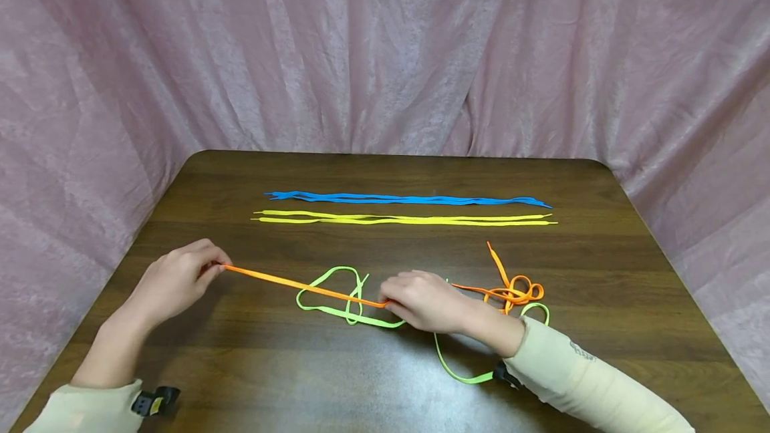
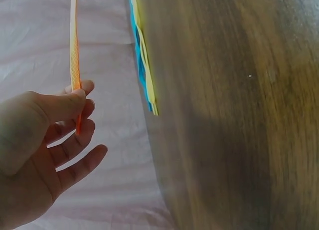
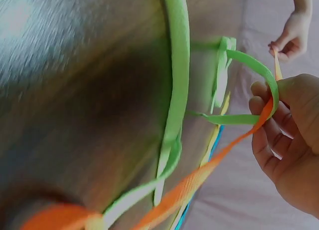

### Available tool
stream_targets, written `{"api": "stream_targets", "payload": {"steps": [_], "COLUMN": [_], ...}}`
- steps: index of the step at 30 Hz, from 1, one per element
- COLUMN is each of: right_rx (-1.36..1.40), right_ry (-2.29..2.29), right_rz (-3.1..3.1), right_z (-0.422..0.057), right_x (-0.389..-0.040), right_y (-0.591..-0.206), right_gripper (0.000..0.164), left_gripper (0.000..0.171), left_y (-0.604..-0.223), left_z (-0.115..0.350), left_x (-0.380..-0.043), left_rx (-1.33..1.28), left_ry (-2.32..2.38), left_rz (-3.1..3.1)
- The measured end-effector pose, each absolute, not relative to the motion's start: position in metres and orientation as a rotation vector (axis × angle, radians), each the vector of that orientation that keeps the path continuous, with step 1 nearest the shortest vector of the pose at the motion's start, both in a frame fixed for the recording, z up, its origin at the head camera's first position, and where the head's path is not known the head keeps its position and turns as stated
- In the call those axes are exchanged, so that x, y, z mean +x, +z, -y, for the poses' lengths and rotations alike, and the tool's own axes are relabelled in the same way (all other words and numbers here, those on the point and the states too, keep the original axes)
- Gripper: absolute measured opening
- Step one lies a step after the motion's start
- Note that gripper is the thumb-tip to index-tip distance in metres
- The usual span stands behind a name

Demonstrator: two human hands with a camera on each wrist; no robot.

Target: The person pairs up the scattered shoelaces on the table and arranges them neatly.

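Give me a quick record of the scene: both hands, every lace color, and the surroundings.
left hand: pinches the orange lace near its tip
right hand: pinches the orange lace farther along
orange lace: straight between the hands; looped bunch to the right
green lace: loose curves, one loop at the right hand; count unclear
yellow laces: laid lengthwise across the table
blue laces: beyond the yellow, roughly parallel
backdrop: pink curtain

Downward head view; close, seemingly sideways wrist views; table (image 1: pixel 271 386) shared

orange lace (image 1: pixel 271 277), partly taut, looped green lace (image 1: pixel 379 323)
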State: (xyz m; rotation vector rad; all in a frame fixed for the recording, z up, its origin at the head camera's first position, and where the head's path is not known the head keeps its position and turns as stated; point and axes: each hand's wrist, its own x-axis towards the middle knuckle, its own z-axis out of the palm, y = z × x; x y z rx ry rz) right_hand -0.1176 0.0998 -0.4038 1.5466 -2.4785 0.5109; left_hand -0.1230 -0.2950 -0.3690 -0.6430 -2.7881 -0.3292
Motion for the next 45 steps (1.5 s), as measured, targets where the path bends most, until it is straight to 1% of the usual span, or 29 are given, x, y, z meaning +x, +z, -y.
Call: {"api": "stream_targets", "payload": {"steps": [6, 14, 23, 31, 45], "right_rx": [1.490, 1.403, 1.290, 1.224, 1.057], "right_ry": [0.539, 0.519, 0.548, 0.522, 0.467], "right_rz": [2.494, 2.506, 2.543, 2.533, 2.606], "right_z": [-0.114, -0.135, -0.156, -0.174, -0.218], "right_x": [-0.119, -0.122, -0.126, -0.130, -0.130], "right_y": [-0.401, -0.397, -0.387, -0.380, -0.378], "right_gripper": [0.005, 0.004, 0.009, 0.011, 0.011], "left_gripper": [0.013, 0.014, 0.011, 0.012, 0.008], "left_y": [-0.368, -0.375, -0.378, -0.379, -0.383], "left_z": [0.301, 0.315, 0.332, 0.341, 0.356], "left_x": [-0.124, -0.126, -0.124, -0.123, -0.123], "left_rx": [-0.609, -0.542, -0.409, -0.386, -0.319], "left_ry": [-0.337, -0.344, -0.377, -0.394, -0.411], "left_rz": [2.802, 2.821, 2.888, 2.870, 2.858]}}
